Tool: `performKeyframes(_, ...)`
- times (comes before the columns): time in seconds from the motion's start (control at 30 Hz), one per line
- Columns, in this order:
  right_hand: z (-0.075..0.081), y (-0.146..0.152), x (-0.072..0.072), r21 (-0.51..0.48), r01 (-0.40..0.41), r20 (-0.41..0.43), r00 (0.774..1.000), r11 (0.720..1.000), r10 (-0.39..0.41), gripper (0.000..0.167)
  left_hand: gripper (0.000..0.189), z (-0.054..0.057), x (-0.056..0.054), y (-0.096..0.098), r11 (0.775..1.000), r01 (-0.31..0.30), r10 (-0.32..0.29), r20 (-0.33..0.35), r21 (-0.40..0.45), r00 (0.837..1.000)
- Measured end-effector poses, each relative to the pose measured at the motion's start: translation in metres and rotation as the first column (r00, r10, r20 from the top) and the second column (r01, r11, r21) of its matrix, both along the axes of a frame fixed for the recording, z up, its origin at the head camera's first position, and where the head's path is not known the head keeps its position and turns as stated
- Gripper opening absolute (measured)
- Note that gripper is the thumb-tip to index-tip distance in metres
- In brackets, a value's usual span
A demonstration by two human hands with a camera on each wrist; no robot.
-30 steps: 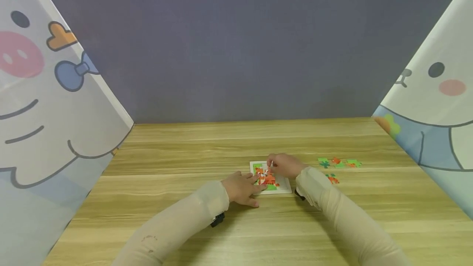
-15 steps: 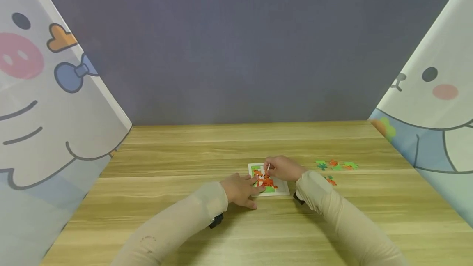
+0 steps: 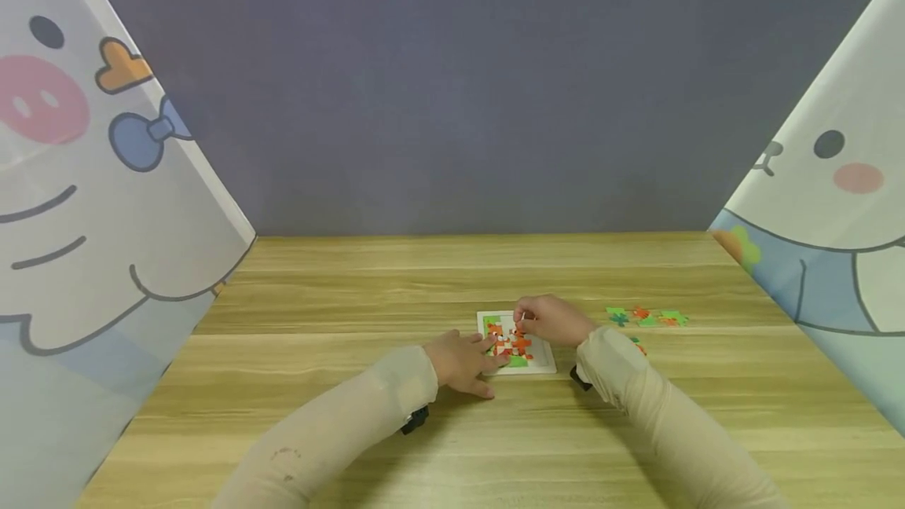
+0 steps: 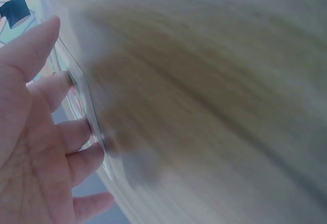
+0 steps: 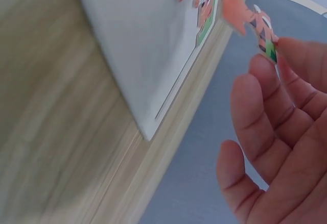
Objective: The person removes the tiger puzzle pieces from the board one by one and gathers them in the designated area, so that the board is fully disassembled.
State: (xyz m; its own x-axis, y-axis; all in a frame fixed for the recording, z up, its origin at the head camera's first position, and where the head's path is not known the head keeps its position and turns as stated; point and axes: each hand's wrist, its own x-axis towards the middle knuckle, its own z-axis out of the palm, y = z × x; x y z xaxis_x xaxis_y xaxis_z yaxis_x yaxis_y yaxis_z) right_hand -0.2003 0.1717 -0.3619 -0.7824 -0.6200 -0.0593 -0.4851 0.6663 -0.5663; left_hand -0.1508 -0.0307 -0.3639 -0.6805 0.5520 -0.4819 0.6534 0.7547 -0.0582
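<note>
In the head view a white puzzle board [image 3: 543, 364] lies on the table, its left part filled with joined pieces [image 3: 505, 346] that make an orange animal on green. My left hand [image 3: 463, 364] rests with spread fingers on the board's left side; straight fingertips reach its edge in the left wrist view. Over the upper part of the board, my right hand [image 3: 558, 322] pinches a puzzle piece [image 5: 265, 38] between thumb and index finger. Orange, white and green show on it. It is tilted up beside another orange piece [image 5: 234, 7] in the right wrist view.
Several loose puzzle pieces [image 3: 645, 316] lie on the wooden table [image 3: 353, 289] right of the board, one partly behind the right sleeve [image 3: 615, 364]. A grey panel [image 3: 452, 100] stands behind, with cartoon-printed panels [image 3: 848, 258] at both sides.
My right hand has shifted slightly right over the board, still pinching the piece, which now shows orange instead of a pale edge. The left hand stays in place.
</note>
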Motion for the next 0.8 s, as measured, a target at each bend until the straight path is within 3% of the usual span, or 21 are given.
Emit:
performKeyframes(0.3,-0.001,0.019,-0.001,-0.049,0.033,0.002,0.999,0.998,-0.033,0.01,0.062,0.0,-0.003,0.002,1.0,0.008,-0.008,-0.011,-0.01,1.0)
performKeyframes(0.57,-0.006,0.049,0.001,-0.138,0.087,0.059,0.995,0.987,-0.079,0.009,0.062,0.001,-0.004,0.002,1.0,-0.006,0.006,-0.002,-0.03,1.0)
performKeyframes(0.8,-0.004,0.072,0.005,-0.156,0.076,0.109,0.992,0.985,-0.059,0.008,0.063,0.001,-0.004,0.003,0.999,-0.006,0.006,-0.003,-0.04,1.0)
